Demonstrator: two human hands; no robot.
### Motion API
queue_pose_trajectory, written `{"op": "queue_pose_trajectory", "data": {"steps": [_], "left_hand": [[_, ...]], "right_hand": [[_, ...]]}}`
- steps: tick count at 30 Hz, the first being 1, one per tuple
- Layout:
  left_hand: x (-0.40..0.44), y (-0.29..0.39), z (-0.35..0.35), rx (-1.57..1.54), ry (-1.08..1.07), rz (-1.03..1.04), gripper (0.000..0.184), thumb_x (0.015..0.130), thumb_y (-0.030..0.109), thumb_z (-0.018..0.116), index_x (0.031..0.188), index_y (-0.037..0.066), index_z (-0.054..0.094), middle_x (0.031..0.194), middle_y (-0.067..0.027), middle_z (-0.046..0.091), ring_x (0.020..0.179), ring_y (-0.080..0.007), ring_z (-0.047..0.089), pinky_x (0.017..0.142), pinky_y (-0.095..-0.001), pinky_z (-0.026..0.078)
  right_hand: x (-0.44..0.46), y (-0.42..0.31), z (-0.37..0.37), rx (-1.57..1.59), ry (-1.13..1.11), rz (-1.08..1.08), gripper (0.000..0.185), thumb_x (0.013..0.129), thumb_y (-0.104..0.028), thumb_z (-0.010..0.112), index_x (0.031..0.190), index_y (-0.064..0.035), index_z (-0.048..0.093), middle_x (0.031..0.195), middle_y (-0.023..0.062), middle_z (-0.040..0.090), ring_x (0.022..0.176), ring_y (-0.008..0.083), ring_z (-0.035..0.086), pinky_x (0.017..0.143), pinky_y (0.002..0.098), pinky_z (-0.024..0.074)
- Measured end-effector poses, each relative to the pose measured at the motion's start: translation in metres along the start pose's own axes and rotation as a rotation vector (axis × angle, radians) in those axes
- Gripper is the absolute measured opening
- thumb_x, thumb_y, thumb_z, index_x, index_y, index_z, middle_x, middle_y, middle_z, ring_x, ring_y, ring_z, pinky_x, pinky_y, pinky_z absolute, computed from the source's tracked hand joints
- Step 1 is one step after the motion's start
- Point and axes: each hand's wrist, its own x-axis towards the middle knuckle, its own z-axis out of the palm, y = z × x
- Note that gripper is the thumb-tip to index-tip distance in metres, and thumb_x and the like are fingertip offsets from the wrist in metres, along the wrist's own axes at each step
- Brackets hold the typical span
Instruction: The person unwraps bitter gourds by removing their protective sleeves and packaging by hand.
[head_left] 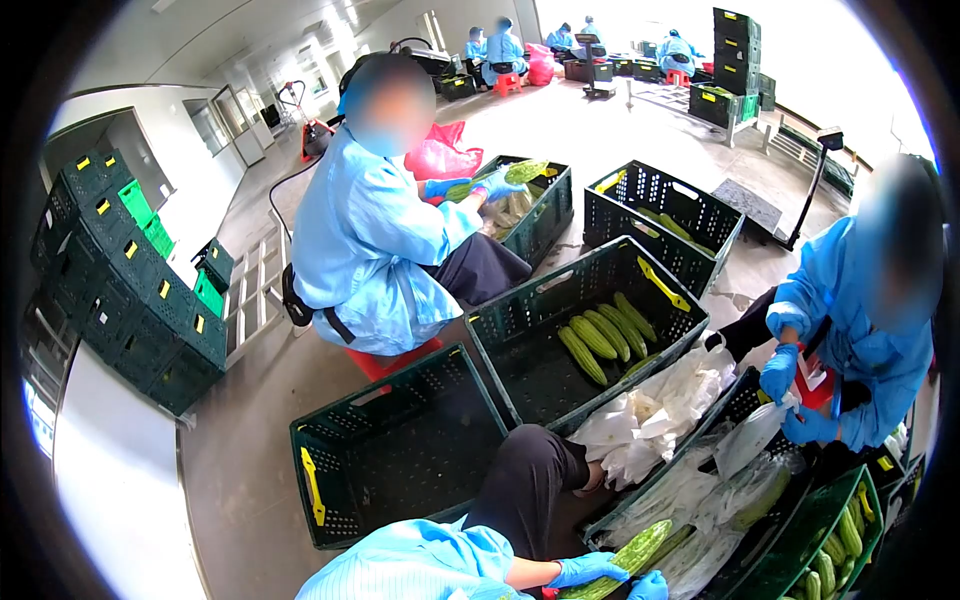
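Observation:
My left hand (590,570), in a blue glove, is wrapped round a long, bumpy light-green bitter melon (643,547) at the bottom of the view. Close beside it, my right hand (650,587), also gloved in blue, is cut off by the lower edge, so its fingers cannot be made out. Just past the melon lies a dark crate holding clear plastic bags (700,520), with some green melons among them. White plastic bags (655,405) are heaped on the crate edge ahead. Several bitter melons (610,332) lie in the large crate (540,385) beyond.
A bare-bottomed crate (400,450) stands left of my leg. A co-worker (370,220) sits ahead holding a melon; another (850,330) at the right handles a plastic bag. More melons (840,550) fill a crate at lower right. Stacked crates (130,280) line the left wall.

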Motion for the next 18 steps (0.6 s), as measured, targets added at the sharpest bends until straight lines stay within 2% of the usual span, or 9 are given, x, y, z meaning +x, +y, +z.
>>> {"op": "queue_pose_trajectory", "data": {"steps": [6, 9, 18], "left_hand": [[-0.002, 0.002, 0.0, -0.015, -0.013, -0.016, 0.055, 0.085, 0.041, 0.067, 0.125, 0.004, 0.058, 0.113, -0.0071, 0.063, 0.101, -0.0156, 0.055, 0.091, -0.0304, 0.042], [-0.003, 0.004, 0.001, -0.009, -0.014, -0.001, 0.051, 0.087, 0.039, 0.065, 0.121, 0.001, 0.057, 0.112, -0.0074, 0.061, 0.104, -0.0157, 0.051, 0.095, -0.0302, 0.038], [0.009, -0.015, -0.002, 0.023, 0.001, 0.014, 0.058, 0.084, 0.043, 0.067, 0.125, 0.004, 0.058, 0.112, -0.0085, 0.063, 0.101, -0.0175, 0.056, 0.091, -0.0313, 0.042]], "right_hand": [[0.001, 0.005, 0.006, -0.005, 0.019, -0.001, 0.051, 0.091, -0.051, 0.038, 0.077, -0.0173, 0.073, 0.074, 0.0128, 0.07, 0.068, 0.0343, 0.065, 0.07, 0.0515, 0.0484], [0.0, 0.004, 0.005, 0.013, 0.004, 0.012, 0.051, 0.091, -0.052, 0.038, 0.077, -0.0173, 0.073, 0.073, 0.0128, 0.07, 0.067, 0.0341, 0.065, 0.068, 0.0504, 0.0488], [-0.002, 0.001, 0.0, -0.001, 0.017, -0.014, 0.05, 0.091, -0.051, 0.039, 0.076, -0.0168, 0.072, 0.073, 0.013, 0.069, 0.064, 0.0341, 0.065, 0.058, 0.0477, 0.0482]]}}
